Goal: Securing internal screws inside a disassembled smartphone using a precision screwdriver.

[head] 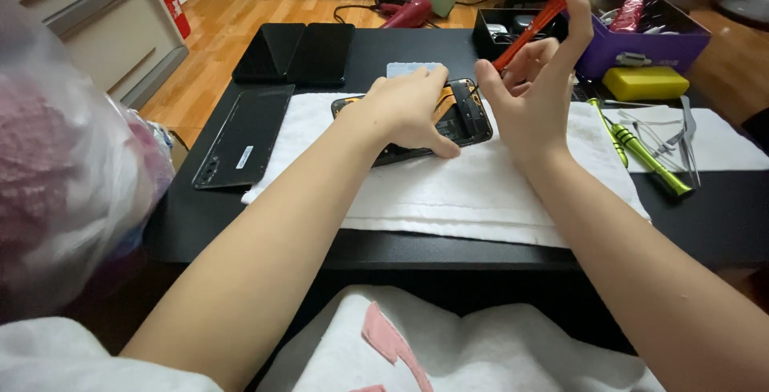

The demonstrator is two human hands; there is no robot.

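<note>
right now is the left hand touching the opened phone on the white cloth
Touching. The head view shows the left hand pressed onto the opened phone, thumb on its near edge.

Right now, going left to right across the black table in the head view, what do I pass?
Detached black back cover → left hand on the opened phone → right hand holding the red screwdriver → green screwdrivers → metal tweezers.

Opened phone perhaps half hidden
</note>
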